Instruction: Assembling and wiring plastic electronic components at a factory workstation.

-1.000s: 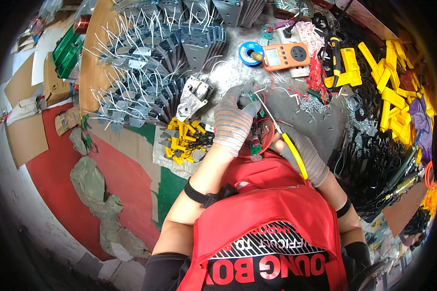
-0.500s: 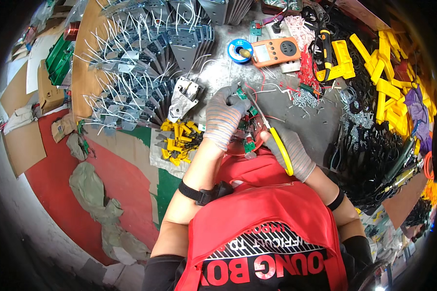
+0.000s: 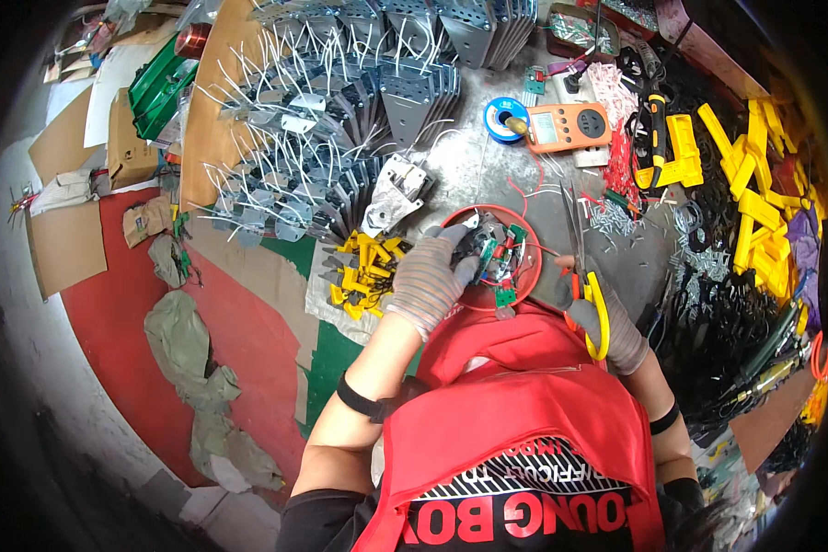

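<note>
My gloved left hand point(image 3: 430, 281) reaches over the left rim of a round red basket point(image 3: 535, 287). Its thumb and fingers curl around a dark grey part with a metal tab point(image 3: 472, 223); the fingertips are partly hidden, and I cannot make out what the part is. Inside the basket lie small green circuit boards point(image 3: 505, 296) with wires. To the right of the basket, my gloved right hand point(image 3: 627, 333) is closed on scissors point(image 3: 596, 313) with yellow and red handles. Their long metal blades point away from me and stand slightly apart.
Rows of metal brackets point(image 3: 420, 103) with white wires fill the back left. Small yellow-and-black parts point(image 3: 368, 273) lie beside my left wrist. Behind the basket are an orange meter point(image 3: 569, 126) and a blue solder spool point(image 3: 504, 120). Yellow plastic pieces point(image 3: 754, 210) are heaped at right.
My left hand has moved from a circuit board held above the basket to the basket's left side. My right hand has drawn the scissors away to the right. The view has shifted slightly.
</note>
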Available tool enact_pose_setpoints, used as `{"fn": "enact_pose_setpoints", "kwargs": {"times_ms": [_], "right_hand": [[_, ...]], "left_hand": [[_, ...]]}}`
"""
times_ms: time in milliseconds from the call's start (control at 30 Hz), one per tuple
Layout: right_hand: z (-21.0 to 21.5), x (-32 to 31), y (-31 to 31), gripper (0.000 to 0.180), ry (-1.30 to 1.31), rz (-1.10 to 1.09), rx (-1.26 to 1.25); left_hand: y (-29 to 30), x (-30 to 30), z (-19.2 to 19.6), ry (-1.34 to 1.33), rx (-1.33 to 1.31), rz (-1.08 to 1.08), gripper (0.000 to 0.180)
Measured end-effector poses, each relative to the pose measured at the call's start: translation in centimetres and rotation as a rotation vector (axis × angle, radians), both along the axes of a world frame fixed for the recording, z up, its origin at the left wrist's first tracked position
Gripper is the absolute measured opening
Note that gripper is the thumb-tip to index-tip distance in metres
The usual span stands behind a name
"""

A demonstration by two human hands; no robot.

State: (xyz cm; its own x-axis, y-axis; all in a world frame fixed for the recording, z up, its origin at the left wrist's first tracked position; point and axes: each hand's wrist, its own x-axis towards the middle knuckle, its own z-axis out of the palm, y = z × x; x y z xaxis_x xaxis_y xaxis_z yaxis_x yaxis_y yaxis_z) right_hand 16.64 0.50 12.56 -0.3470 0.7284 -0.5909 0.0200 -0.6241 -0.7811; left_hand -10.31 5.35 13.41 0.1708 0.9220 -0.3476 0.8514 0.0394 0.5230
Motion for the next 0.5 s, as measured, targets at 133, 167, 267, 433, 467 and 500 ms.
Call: {"fn": "enact_pose_setpoints", "kwargs": {"times_ms": [133,167,267,433,467,500], "right_hand": [[1.1,-0.5,0.6,0.051,-0.049,-0.003,-0.036],[1.6,-0.7,0.9,0.050,-0.015,-0.011,-0.125],[2.4,-1.2,1.3,0.046,-0.091,0.029,0.060],[3.0,-0.4,1.0,0.039,-0.231,-0.003,0.178],[2.5,0.1,0.6,0.036,-0.290,-0.015,0.228],[2.1,0.5,0.1,0.033,-0.290,-0.059,0.122]], "left_hand": [[3.6,-2.0,2.1,0.175,0.218,0.137,0.051],[4.3,-2.7,1.3,0.286,0.301,0.104,0.062],[5.5,-3.9,-1.4,0.442,0.329,0.048,0.086],[6.6,-3.3,-2.7,0.580,0.128,0.118,0.083],[6.8,-3.4,-3.0,0.584,0.129,0.117,0.082],[6.9,-3.3,-3.3,0.580,0.131,0.114,0.082]]}}
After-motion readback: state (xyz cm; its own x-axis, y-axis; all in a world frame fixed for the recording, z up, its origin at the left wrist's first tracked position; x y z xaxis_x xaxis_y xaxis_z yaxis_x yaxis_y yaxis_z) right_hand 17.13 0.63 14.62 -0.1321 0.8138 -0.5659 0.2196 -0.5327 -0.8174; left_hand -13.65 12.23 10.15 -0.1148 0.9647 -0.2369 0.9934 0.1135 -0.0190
